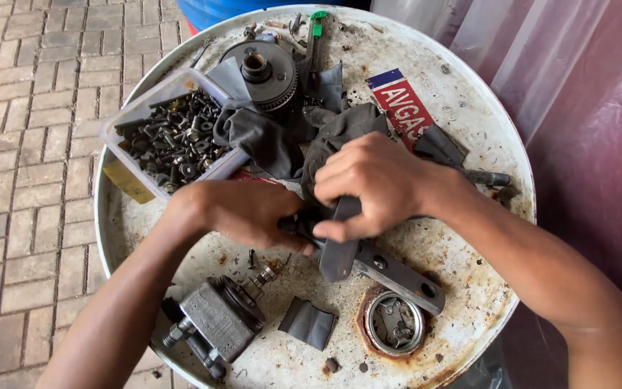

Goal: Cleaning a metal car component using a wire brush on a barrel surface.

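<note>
My left hand [242, 211] and my right hand [368, 184] meet over the middle of a rusty white drum top [462, 108]. Both grip a flat grey metal bar [397, 274] with holes, wrapped partly in a dark grey rag [340, 130]. A strip of the rag [338, 252] hangs down over the bar below my right fingers. The part of the bar under my hands is hidden.
A clear plastic box of bolts and nuts [170, 137] sits at the upper left. A round toothed clutch part [264, 72] lies at the top, a grey engine part [217, 317] at the bottom, a grey scrap [309, 324] and the drum's bung hole [395, 322] beside it. Brick paving [23, 144] lies left.
</note>
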